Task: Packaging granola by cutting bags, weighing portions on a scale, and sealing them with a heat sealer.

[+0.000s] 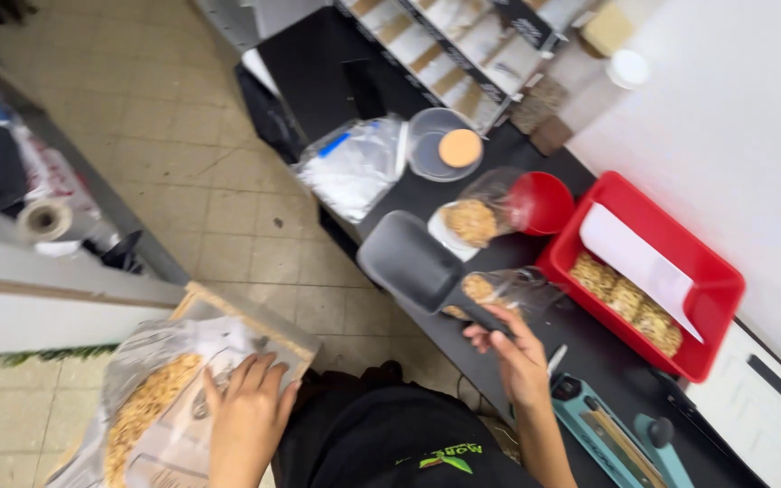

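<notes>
Beside the red tray (725,298), the right hand (508,348) grips a dark scoop (409,262) level over a small clear bag (517,289); farther from the tray, the left hand (246,411) lies spread, steadying the big grain bag (151,398).

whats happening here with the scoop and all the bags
A person holds a dark grey plastic scoop by its handle in the right hand, above a black counter. The left hand rests on a large clear plastic bag of golden grain sitting in a cardboard box. Two small clear filled bags lie on the counter near a red funnel. A red plastic tray to the right holds more filled packs, and a teal heat sealer sits near the counter's edge.
</notes>
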